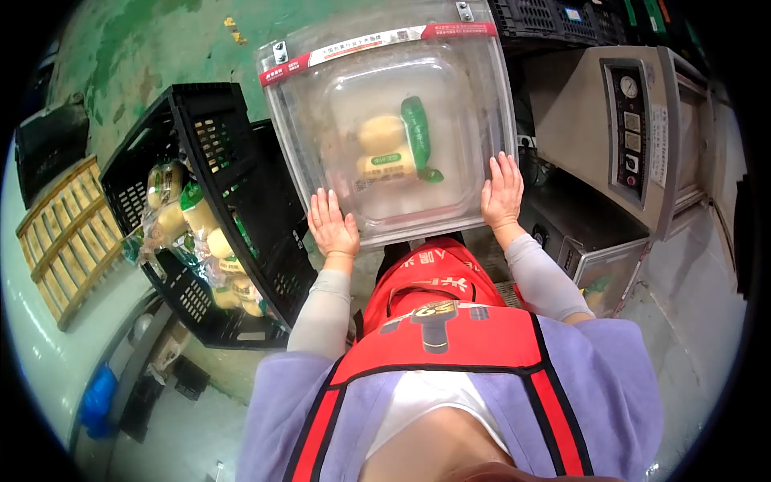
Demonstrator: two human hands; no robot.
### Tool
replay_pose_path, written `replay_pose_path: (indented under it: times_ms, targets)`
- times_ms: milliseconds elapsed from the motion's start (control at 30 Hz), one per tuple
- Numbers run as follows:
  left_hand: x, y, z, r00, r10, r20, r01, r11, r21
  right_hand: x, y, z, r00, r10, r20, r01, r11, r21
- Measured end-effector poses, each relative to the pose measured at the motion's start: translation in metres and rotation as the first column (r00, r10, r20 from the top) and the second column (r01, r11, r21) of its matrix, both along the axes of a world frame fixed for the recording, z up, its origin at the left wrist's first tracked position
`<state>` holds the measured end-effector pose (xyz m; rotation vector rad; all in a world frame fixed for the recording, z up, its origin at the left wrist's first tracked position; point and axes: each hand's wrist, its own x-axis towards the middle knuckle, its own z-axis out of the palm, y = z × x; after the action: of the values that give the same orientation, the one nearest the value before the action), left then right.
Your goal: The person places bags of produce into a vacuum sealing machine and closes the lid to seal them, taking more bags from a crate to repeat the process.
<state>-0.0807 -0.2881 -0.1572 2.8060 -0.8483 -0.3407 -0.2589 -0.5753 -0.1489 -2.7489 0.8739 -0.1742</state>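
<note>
My left hand (pixel 333 227) lies flat with fingers stretched out on the near left edge of a clear lid (pixel 418 210). On the near right edge of that lid rests my right hand (pixel 503 189), its fingers also extended. The lid belongs to a chamber vacuum sealer and looks lowered. Through it shows a plastic bag (pixel 387 165) with green and yellow printing, holding pale yellow, rounded pieces whose kind I cannot make out. A red and white strip (pixel 377 46) runs across the lid's far side.
To the left, a black plastic crate (pixel 210 153) holds several similar filled bags (pixel 201 213). A metal machine (pixel 610 120) with a gauge and knobs stands at the right. Beyond the crate lies a slatted wooden rack (pixel 64 233). Black crates (pixel 554 20) sit at the back right.
</note>
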Motion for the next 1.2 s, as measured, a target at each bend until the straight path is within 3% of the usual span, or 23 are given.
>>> replay_pose_path:
  times_ms: [667,1200]
  targets:
    - [-0.001,0.004,-0.003,0.998,-0.037,0.042,0.038,0.999,-0.028,0.0,0.002,0.002,0.999,-0.042,-0.021,0.042,0.999,0.028]
    - [0.001,-0.005,0.0,0.991,-0.051,0.123,0.051,0.999,0.003,0.001,0.002,-0.007,0.985,-0.06,0.163,0.074,0.994,-0.081]
